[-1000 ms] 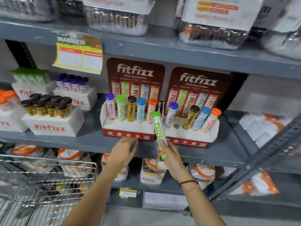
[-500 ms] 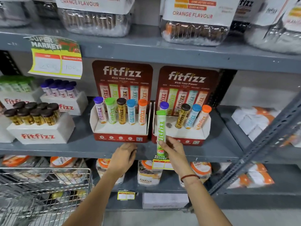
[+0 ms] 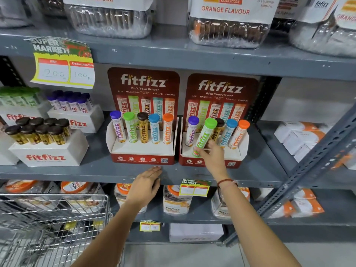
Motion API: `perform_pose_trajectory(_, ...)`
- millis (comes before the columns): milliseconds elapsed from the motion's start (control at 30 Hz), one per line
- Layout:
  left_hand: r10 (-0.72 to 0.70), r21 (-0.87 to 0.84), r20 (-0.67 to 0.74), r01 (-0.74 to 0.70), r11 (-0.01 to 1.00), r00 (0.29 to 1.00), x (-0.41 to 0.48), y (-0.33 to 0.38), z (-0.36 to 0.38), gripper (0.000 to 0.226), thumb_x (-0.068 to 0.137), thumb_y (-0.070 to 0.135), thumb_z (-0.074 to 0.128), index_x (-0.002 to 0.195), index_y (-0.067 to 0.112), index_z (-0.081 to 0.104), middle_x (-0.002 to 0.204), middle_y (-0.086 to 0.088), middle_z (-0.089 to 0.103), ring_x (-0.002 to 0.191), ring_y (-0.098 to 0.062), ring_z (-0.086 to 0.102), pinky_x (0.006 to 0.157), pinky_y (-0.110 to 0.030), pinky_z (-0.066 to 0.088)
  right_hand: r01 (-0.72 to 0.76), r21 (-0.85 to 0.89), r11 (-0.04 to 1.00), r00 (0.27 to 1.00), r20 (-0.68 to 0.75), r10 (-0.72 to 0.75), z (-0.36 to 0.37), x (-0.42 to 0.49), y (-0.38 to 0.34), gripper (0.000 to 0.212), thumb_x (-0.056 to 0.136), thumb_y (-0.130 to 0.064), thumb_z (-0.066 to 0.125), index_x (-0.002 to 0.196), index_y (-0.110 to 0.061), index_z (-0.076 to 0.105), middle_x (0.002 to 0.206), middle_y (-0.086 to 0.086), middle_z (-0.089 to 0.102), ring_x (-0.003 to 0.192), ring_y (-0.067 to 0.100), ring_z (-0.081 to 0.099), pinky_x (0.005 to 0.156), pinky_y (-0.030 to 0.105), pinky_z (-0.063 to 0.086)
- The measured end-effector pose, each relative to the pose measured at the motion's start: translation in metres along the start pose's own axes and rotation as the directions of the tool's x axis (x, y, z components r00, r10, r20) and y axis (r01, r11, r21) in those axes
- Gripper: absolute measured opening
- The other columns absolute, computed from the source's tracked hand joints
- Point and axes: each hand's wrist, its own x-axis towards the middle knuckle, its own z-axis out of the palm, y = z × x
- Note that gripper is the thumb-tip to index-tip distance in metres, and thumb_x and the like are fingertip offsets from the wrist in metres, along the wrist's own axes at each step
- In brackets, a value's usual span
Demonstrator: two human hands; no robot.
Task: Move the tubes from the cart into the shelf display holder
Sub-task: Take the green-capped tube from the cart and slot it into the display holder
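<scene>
Your right hand [image 3: 212, 155] has its grip closed around the lower end of the green-capped tube [image 3: 204, 137]. The tube leans to the right, with its base at the right display holder [image 3: 212, 160], between the purple-capped tube [image 3: 190, 132] and the brown-capped tube [image 3: 218, 130]. Your fingers cover the base, so it cannot be told whether it has entered a slot. The brown-capped tube is largely hidden behind the green one; only its cap and a strip of label show. The blue-capped tube [image 3: 227, 132] and the orange-capped tube [image 3: 238, 133] stand further right in the same holder.

Your left hand [image 3: 145, 186] holds nothing; its grip is open, fingers extended, with the fingertips at the front edge of the grey shelf [image 3: 77, 173], just below the left display holder [image 3: 141, 151]. That holder carries five tubes, one of each cap colour.

The cart [image 3: 54, 224] is cut off at the lower left corner. Its contents are blurred behind the wire; whether any tubes remain in it cannot be made out.

The white boxes [image 3: 48, 151] of tubes at the left are partly cut off by the frame edge. The jars [image 3: 229, 29] on the upper shelf are cropped at the top, and print on the small price tag [image 3: 194, 187] is illegible.
</scene>
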Motion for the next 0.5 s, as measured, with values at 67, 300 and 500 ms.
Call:
perform_pose_trajectory(67,0.020,0.029,0.021,-0.020,0.999,1.000,-0.003,-0.002,0.003,0.039,0.088,0.014,0.059,0.126,0.008,0.054,0.131,-0.009,0.055,0.123,-0.024,0.047,0.103,-0.041,0.032,0.007,-0.076,0.997,1.000,-0.024,-0.009,0.001,0.008,0.002,0.026,0.084,-0.018,0.067,0.106,-0.006,0.059,0.111,0.013,0.069,0.101,0.025,0.065,0.089,0.039,0.054)
perform_pose_trajectory(300,0.038,0.098,0.040,-0.042,0.994,0.998,-0.005,-0.005,0.009,0.044,0.088,0.019,0.054,0.130,0.008,0.048,0.135,-0.010,0.050,0.127,-0.023,0.042,0.107,-0.040,0.023,0.023,-0.202,0.979,0.991,-0.126,-0.050,0.009,0.020,0.007,0.024,0.087,-0.021,0.064,0.103,-0.005,0.056,0.105,0.015,0.069,0.093,0.028,0.065,0.080,0.043,0.056)
perform_pose_trajectory(500,0.027,0.090,0.033,-0.030,0.995,0.999,-0.006,-0.004,0.011,0.045,0.089,0.018,0.058,0.132,0.010,0.046,0.138,-0.008,0.048,0.129,-0.022,0.039,0.108,-0.037,0.019,0.035,-0.228,0.973,0.987,-0.145,-0.069,0.015,0.024,0.000,0.023,0.087,-0.019,0.063,0.101,-0.002,0.056,0.108,0.015,0.069,0.098,0.026,0.065,0.083,0.039,0.056)
